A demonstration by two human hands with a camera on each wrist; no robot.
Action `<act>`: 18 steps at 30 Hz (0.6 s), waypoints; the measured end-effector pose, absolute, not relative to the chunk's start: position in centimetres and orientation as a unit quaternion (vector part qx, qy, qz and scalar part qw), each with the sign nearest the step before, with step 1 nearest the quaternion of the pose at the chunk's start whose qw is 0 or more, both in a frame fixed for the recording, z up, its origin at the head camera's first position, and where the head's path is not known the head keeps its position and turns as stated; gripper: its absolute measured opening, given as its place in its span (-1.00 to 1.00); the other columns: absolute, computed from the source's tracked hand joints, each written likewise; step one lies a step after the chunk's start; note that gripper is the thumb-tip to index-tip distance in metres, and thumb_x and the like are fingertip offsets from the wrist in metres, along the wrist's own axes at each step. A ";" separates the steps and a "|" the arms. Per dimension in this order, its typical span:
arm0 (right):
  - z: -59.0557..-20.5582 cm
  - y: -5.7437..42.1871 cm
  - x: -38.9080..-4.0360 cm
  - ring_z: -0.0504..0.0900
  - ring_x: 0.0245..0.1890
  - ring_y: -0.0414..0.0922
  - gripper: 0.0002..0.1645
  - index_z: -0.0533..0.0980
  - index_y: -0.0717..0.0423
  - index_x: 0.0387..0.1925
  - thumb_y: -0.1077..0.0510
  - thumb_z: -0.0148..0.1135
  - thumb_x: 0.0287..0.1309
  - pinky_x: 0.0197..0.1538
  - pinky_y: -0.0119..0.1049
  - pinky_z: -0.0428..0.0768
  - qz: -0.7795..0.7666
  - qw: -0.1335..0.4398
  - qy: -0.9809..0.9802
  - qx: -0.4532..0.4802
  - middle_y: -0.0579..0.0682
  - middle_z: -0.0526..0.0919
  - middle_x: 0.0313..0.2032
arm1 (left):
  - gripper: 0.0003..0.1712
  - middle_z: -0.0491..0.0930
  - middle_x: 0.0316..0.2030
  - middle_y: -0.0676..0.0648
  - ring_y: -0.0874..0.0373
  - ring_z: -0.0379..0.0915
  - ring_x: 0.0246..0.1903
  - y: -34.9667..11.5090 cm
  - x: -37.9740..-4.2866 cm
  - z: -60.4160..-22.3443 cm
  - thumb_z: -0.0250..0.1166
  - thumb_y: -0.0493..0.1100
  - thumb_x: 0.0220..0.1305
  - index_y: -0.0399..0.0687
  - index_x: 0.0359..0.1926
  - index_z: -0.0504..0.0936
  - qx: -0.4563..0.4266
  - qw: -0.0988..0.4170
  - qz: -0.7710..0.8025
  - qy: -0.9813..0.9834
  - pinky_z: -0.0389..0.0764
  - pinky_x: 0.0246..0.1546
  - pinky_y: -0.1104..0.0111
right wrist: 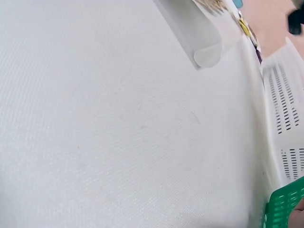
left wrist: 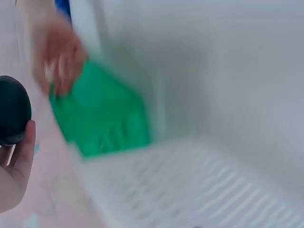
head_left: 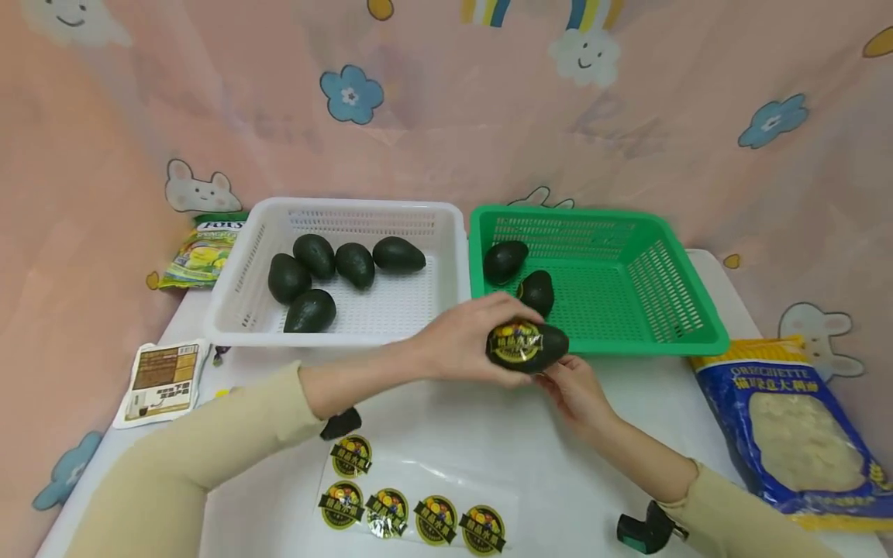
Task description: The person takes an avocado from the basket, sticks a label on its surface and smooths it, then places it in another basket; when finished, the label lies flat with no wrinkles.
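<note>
My left hand (head_left: 463, 337) grips a dark green avocado (head_left: 554, 349) above the front rim of the green basket (head_left: 656, 347). A round black-and-gold sticker (head_left: 515, 342) sits on the avocado's upper side. Just right of and below its narrow tip is my right hand (head_left: 579, 395), fingers loosely bent with nothing visible between them; whether they touch the fruit is unclear. The left wrist view shows the avocado (left wrist: 13, 111) in my left hand (left wrist: 16, 178), with my right hand (left wrist: 59, 59) blurred. Two more avocados (head_left: 505, 262) lie in the green basket.
Several avocados (head_left: 354, 266) lie in the white basket (head_left: 342, 339) on the left. A clear sheet (head_left: 412, 473) of round stickers (head_left: 436, 519) rests at the front. Bagged pasta (head_left: 802, 434) stands right; a flat packet (head_left: 163, 384) and a green-yellow bag (head_left: 204, 252) are left.
</note>
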State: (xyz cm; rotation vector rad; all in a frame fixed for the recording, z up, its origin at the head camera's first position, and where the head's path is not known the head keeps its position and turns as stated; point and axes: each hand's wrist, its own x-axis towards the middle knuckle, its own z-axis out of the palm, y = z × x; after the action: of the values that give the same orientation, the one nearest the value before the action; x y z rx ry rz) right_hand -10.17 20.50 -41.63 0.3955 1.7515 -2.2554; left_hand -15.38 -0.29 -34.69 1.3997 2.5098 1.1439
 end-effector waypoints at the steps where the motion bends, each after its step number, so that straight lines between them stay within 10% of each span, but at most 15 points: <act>1: -41.7 20.6 -10.2 0.60 -0.28 -0.28 -0.77 0.63 0.03 -0.37 0.27 0.10 0.36 -0.16 -0.47 0.56 -0.774 0.129 0.606 0.133 -0.15 0.68 -0.35 | -0.27 0.50 -0.02 0.10 0.31 0.41 -0.09 0.3 -16.5 -34.1 0.56 0.08 -0.09 0.11 0.15 0.54 0.445 0.028 0.358 0.820 0.45 -0.08 0.47; 11: -42.3 20.7 -10.3 0.60 -0.11 -0.19 -0.86 0.67 -0.01 -0.32 0.14 0.21 0.33 -0.01 -0.34 0.52 -0.756 0.139 0.632 0.103 -0.14 0.72 -0.29 | -0.12 0.36 0.23 0.04 0.18 0.32 0.16 3.6 -20.6 -34.7 0.45 0.28 0.03 0.12 0.33 0.39 0.409 0.094 0.254 0.872 0.46 0.04 0.37; 18: -42.4 20.3 -10.2 0.59 -0.15 -0.18 -0.88 0.64 0.03 -0.34 0.15 0.22 0.32 -0.01 -0.33 0.52 -0.760 0.128 0.625 0.127 -0.13 0.68 -0.33 | -0.86 0.64 -0.34 0.13 0.27 0.53 -0.30 0.2 -16.5 -35.7 0.39 -0.09 0.22 0.01 -0.21 0.69 0.416 0.112 0.482 0.763 0.59 -0.30 0.40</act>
State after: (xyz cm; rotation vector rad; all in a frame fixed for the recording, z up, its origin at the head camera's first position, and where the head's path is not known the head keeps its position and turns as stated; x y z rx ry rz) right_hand -10.18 20.34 -42.43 0.3704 1.8176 -2.2104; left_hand -16.52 0.21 -35.71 1.2199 2.2405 1.4152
